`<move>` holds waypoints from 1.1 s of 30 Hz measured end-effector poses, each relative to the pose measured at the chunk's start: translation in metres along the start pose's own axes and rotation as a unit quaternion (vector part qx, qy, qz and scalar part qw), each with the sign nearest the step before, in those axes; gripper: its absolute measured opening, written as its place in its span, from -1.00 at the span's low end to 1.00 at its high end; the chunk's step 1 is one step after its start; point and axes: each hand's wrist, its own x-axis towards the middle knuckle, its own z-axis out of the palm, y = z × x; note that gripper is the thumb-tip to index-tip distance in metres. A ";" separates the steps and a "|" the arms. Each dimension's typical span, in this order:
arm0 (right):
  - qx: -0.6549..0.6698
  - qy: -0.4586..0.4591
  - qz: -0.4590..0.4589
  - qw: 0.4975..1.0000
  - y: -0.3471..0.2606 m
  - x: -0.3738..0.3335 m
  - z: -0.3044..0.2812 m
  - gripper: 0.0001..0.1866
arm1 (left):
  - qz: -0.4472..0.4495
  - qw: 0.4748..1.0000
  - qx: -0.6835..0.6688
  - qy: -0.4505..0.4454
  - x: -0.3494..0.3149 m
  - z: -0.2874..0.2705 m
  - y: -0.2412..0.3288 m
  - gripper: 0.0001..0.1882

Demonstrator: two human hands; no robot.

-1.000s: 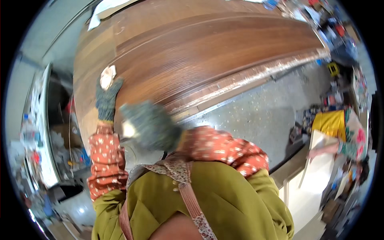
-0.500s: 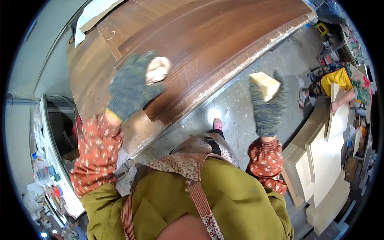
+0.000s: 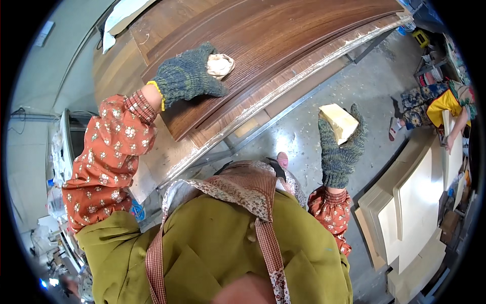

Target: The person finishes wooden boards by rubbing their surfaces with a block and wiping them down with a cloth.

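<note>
My left hand (image 3: 186, 75), in a dark green knit glove with a yellow cuff edge, is closed round a wadded off-white cloth (image 3: 220, 66). It rests on a brown wood-grain panel (image 3: 288, 43) with moulded grooves along its near edge. The panel lies on a worktable with a rough, whitish edge (image 3: 283, 83). To the right, my gloved right hand (image 3: 339, 161) is held above the floor, off the table. Its fingers and thumb wrap a pale yellow block (image 3: 341, 121) with flat faces; its material is unclear.
Pale boards (image 3: 412, 202) stand stacked on the right. Behind them, at the far right, another person's arm (image 3: 458, 129) reaches to a board. Grey floor (image 3: 298, 119) lies between table and stack. White cloth or paper (image 3: 119, 20) lies at the table's far left corner.
My left hand has slid right along the panel with the cloth and turned flatter. The right hand, still holding the block, has dropped slightly nearer. The whole view has shifted a little.
</note>
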 end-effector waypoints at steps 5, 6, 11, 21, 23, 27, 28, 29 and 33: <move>0.063 0.013 0.022 0.998 0.015 0.009 -0.006 -0.30 | -0.004 0.999 -0.036 -0.026 -0.004 -0.001 -0.019 -0.13; 0.027 0.017 0.012 0.999 0.018 0.012 -0.006 -0.31 | -0.016 0.999 -0.031 -0.022 -0.006 0.000 -0.016 -0.14; 0.013 -0.012 -0.010 1.000 0.018 0.020 -0.001 -0.31 | -0.049 0.998 -0.009 -0.027 -0.004 -0.003 -0.003 -0.14; 0.040 -0.034 -0.029 0.998 0.015 0.021 0.003 -0.33 | -0.014 0.996 -0.084 -0.034 -0.002 0.008 -0.030 0.00; 0.050 -0.033 -0.031 0.998 0.013 0.019 0.002 -0.34 | -0.025 0.996 -0.074 -0.034 -0.006 0.002 -0.023 0.00; 0.094 -0.057 -0.013 0.994 0.005 0.014 0.009 -0.32 | -0.055 0.998 -0.039 -0.014 0.002 0.004 0.003 -0.03; 0.102 -0.075 -0.038 0.991 0.000 0.013 0.012 -0.30 | -0.054 0.998 -0.031 0.009 -0.002 0.003 0.004 -0.05; 0.063 -0.103 -0.068 0.990 -0.008 0.015 0.012 -0.26 | -0.049 0.998 -0.034 0.028 -0.007 0.005 -0.001 -0.12; 0.066 -0.114 -0.090 0.987 -0.027 0.020 0.021 -0.22 | -0.051 0.989 -0.075 0.118 -0.023 0.010 -0.058 -0.27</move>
